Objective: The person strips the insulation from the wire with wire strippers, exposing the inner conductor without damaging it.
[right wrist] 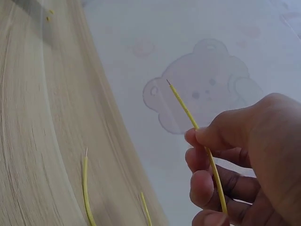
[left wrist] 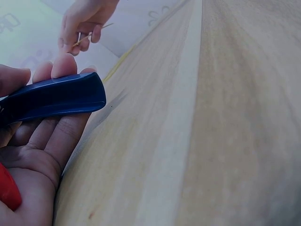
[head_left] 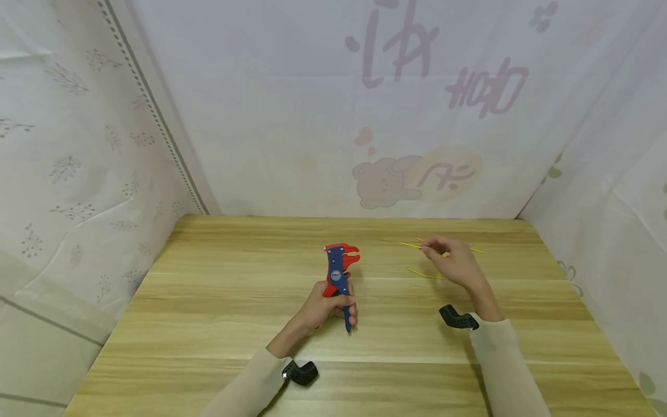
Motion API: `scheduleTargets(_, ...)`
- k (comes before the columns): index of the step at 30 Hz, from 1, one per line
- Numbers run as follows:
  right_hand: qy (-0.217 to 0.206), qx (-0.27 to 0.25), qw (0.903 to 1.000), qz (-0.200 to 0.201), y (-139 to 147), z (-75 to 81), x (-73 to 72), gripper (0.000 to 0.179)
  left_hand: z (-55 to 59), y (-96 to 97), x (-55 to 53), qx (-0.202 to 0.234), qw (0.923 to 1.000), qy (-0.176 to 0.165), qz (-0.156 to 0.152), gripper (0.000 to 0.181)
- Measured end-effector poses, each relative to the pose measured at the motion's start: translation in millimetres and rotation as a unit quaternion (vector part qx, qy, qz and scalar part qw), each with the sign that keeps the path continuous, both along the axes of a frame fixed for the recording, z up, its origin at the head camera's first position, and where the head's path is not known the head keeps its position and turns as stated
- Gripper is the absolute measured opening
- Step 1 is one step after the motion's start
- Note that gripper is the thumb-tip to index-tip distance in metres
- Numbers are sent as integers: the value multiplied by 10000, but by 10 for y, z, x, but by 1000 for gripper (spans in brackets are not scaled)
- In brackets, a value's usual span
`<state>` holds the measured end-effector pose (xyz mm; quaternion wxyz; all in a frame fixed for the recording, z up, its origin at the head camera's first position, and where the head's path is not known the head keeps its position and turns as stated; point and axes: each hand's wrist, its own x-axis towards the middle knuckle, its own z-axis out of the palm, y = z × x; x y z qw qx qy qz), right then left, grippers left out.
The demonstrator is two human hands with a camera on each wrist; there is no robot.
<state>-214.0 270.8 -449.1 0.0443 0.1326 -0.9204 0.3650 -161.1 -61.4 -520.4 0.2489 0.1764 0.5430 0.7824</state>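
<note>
My left hand [head_left: 318,308] grips a red and blue wire stripper [head_left: 336,267] by its handles, its red jaws pointing up and right. In the left wrist view the blue handle [left wrist: 59,96] lies across the fingers. My right hand [head_left: 455,263] pinches a thin yellow wire [right wrist: 186,107] between thumb and fingertips, raised above the table. Its upper end shows a short bare metal tip in the right wrist view. Below the hand lies another yellow wire [right wrist: 86,190] with a bare tip, and beside it a further yellow wire [right wrist: 146,208].
The wooden table [head_left: 219,324] ends at a printed cloth backdrop [head_left: 271,145], with cloth on both sides too. Tiny yellow bits [right wrist: 49,18] lie on the tabletop. Black cameras [head_left: 302,373] are strapped at both wrists.
</note>
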Motion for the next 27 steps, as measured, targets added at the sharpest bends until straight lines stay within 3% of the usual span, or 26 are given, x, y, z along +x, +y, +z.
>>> scheduleTargets(14, 11, 490, 9988, -75, 254, -128, -20, 18, 16, -1, 11, 11, 10000, -8, -26, 28)
scheduleTargets(23, -647, 823, 9943, -223, 375, -216, -47, 17, 22, -3, 20, 6, 10000, -18, -7, 30)
scheduleTargets(27, -812, 893, 9926, -143, 415, -211, -41, 18, 24, -1, 14, 29, 10000, -20, -15, 22)
